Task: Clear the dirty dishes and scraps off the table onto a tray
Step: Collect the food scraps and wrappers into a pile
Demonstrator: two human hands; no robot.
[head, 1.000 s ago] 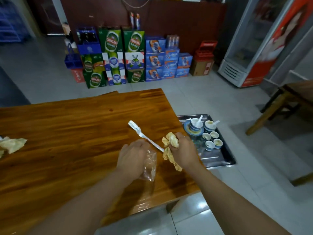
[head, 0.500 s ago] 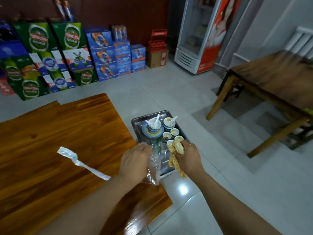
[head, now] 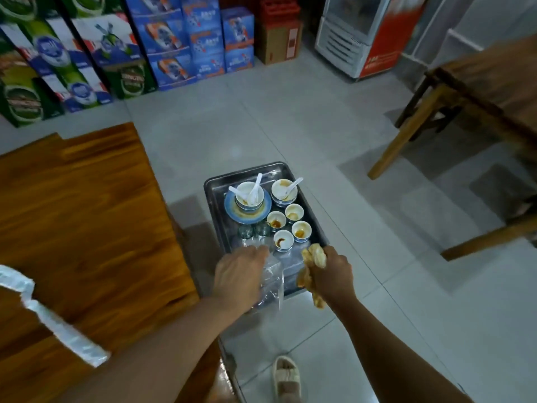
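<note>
Left hand (head: pixel 239 276) gripping clear plastic wrap (head: pixel 271 282), right hand (head: pixel 329 274) clutching stained tissue (head: pixel 315 255); both hovering over, and hiding, the near end of the tray (head: pixel 215 184), right of the table (head: pixel 87 213).

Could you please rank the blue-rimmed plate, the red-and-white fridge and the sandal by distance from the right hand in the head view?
From the right hand:
1. Blue-rimmed plate, on the tray, ahead and to the left.
2. Sandal, on the floor below the hand, toward the person.
3. Red-and-white fridge, far back by the wall.
</note>
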